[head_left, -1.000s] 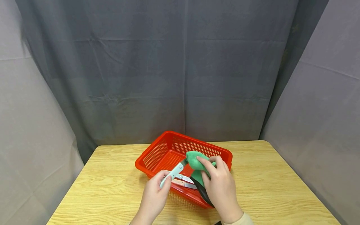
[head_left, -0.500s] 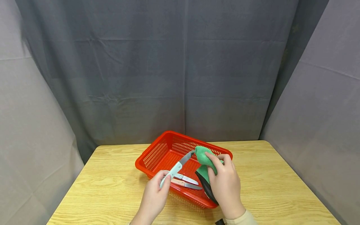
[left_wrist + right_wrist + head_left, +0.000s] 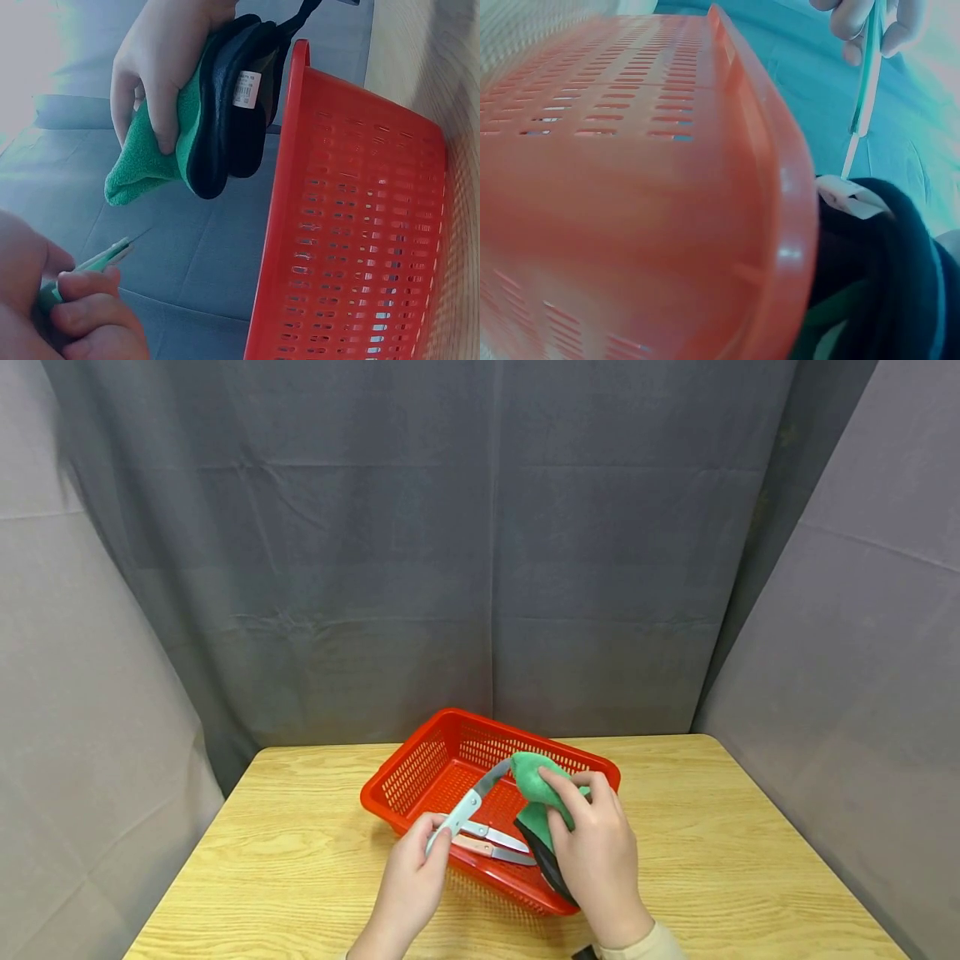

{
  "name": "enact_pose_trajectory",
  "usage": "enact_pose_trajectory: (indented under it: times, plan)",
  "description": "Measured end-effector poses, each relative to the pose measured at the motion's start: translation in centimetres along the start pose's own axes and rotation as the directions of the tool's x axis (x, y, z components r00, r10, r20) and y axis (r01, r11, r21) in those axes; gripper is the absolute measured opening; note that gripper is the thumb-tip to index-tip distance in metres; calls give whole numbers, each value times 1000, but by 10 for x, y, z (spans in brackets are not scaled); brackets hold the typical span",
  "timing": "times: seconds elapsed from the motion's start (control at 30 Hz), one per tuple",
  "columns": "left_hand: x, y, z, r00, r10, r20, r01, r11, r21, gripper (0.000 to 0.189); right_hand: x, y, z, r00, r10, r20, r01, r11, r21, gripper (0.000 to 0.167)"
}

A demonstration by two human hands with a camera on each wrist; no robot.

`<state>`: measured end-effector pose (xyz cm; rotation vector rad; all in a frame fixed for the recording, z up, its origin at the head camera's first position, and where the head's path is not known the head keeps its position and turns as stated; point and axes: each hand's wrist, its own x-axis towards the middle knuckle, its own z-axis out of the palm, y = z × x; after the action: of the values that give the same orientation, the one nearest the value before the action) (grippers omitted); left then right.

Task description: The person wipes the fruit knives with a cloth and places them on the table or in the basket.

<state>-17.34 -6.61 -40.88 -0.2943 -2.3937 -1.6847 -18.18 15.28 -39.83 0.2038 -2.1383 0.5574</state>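
My left hand (image 3: 411, 877) holds a folding knife by its pale mint handle (image 3: 459, 817), the blade (image 3: 491, 779) out and pointing up to the right over the basket. In my right hand (image 3: 600, 852) is a green cloth (image 3: 534, 781) with a black edge, pinched between thumb and fingers. The cloth's far corner overlaps the blade tip in the head view. A white label (image 3: 246, 89) shows on the black edging in the left wrist view. In the right wrist view the knife (image 3: 866, 90) stands beyond the black edging (image 3: 900, 247).
A red perforated basket (image 3: 420, 735) stands on the wooden table (image 3: 300, 860), under both hands. Inside lie a knife with a pale handle (image 3: 474, 829) and one with a peach handle (image 3: 474, 846), blades out. Grey curtains (image 3: 375, 568) hang behind and at the sides.
My right hand and the cloth moved right along the blade, baring more of it, then came slightly back left. The left hand keeps its hold, with the knife tilted a little differently.
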Motion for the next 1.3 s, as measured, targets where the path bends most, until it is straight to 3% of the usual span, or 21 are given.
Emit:
enact_pose_trajectory:
  times: [0.47, 1.0, 1.3]
  plan:
    - [0, -1, 2, 1000, -7, -12, 7, 1000, -6, 6, -2, -2, 5, 995, -93, 38, 93, 996, 5, 53]
    - [1, -3, 3, 1000, -13, 6, 13, 1000, 3, 6, -6, -6, 5, 973, -205, 101, 202, 978, 46, 53]
    - [2, -5, 4, 1000, 5, -1, -5, 1000, 22, 6, -8, -9, 7, 970, -206, 128, 202, 978, 47, 51]
